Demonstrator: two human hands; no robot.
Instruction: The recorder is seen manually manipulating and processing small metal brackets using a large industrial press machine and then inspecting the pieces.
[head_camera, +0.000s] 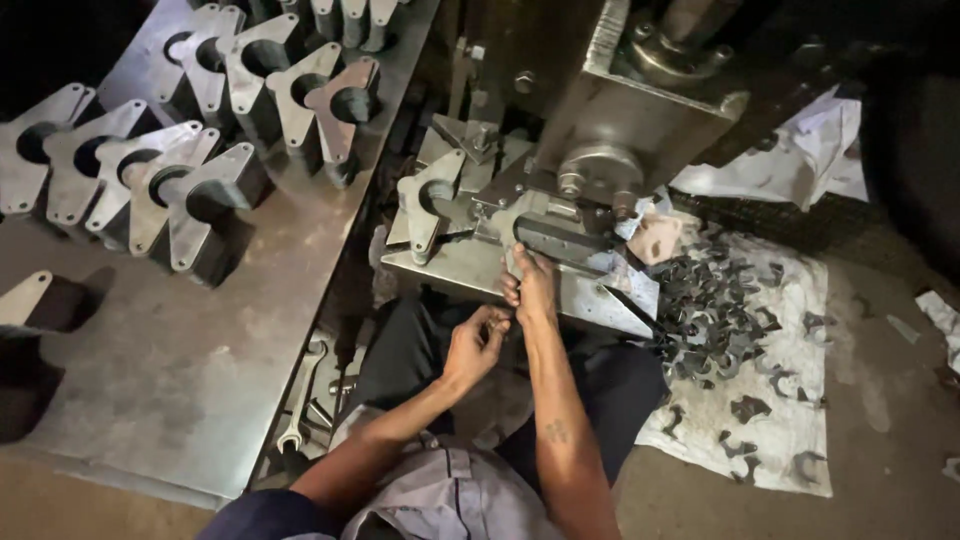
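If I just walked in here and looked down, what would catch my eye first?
Probably the rows of shiny metal brackets standing on the steel table at the left. Next, the heavy press machine at top centre, where the right hand reaches to its base plate while the left hand hovers just below. At the right, dark metal offcuts litter a white cloth.

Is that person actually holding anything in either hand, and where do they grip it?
The right hand rests its fingers on the front edge of the machine's metal plate. The left hand is curled just below; whether it holds anything cannot be told.
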